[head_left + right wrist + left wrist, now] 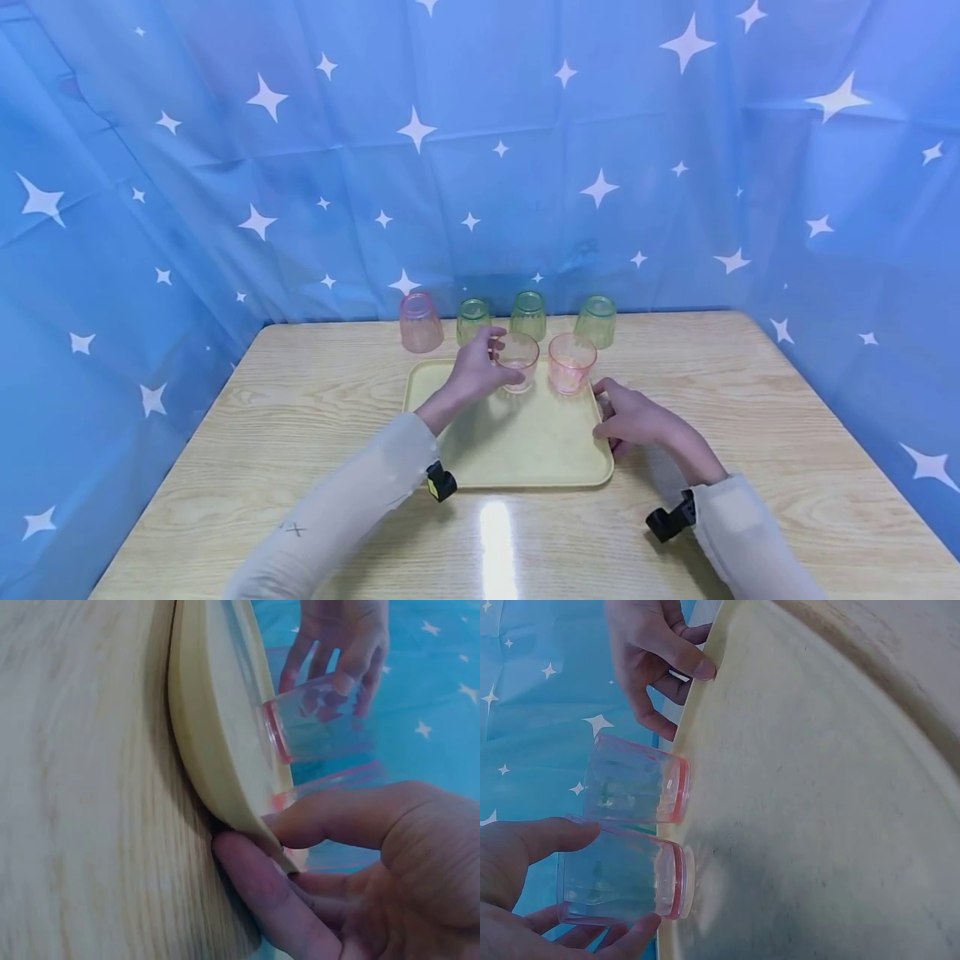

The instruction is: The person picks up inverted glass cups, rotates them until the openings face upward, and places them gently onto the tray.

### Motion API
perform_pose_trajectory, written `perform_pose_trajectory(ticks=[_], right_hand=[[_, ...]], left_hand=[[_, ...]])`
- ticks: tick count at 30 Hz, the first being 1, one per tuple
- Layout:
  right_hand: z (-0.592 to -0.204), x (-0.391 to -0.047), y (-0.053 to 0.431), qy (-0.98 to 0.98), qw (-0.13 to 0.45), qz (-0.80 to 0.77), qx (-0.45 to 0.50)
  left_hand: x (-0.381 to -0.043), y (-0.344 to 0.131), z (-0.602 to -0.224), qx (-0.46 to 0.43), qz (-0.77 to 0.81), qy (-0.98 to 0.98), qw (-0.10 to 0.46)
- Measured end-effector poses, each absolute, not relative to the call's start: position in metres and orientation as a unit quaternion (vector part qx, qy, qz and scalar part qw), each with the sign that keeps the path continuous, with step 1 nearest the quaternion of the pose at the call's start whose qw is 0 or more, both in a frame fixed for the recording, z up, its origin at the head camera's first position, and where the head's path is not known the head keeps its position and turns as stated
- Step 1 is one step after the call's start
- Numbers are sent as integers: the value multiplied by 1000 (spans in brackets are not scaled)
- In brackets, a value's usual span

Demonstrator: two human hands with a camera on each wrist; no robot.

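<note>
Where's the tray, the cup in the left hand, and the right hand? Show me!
Tray point(536, 443): head view, on its bare flat middle.
Held cup point(619, 876): left wrist view, on the middle of its see-through side.
Right hand point(636, 417): head view, on the back of the hand.

The table point(300, 400) (wood-grained) bears a tray point(540, 450) and four cups point(597, 323).

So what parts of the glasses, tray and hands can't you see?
Head view: leftmost green glass, base partly behind the left hand.
Head view: tray, near-left corner covered by left sleeve.
Right wrist view: nearer pink glass, mostly behind the right hand.
Left wrist view: left hand cut by the frame's edge.
</note>
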State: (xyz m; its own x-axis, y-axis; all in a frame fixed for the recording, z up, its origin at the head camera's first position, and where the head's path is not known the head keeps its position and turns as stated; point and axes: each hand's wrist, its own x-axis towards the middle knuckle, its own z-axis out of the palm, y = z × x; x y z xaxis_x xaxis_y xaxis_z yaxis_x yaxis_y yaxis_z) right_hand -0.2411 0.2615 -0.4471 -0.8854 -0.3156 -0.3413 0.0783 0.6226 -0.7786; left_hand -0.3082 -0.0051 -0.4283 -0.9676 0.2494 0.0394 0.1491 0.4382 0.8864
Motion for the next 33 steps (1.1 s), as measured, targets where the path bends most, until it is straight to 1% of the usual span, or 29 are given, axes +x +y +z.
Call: perform_pose_trajectory(ticks=[7,20,33], right_hand=[[-448,-241,263,869,223,-436,-69],[-450,-242,264,869,222,-438,-64],[-451,-244,265,869,229,-434,-61]], left_hand=[[-308,1,-429,122,513,848,61],[-306,8,-431,114,491,862,55],[-307,9,-430,108,497,858,65]])
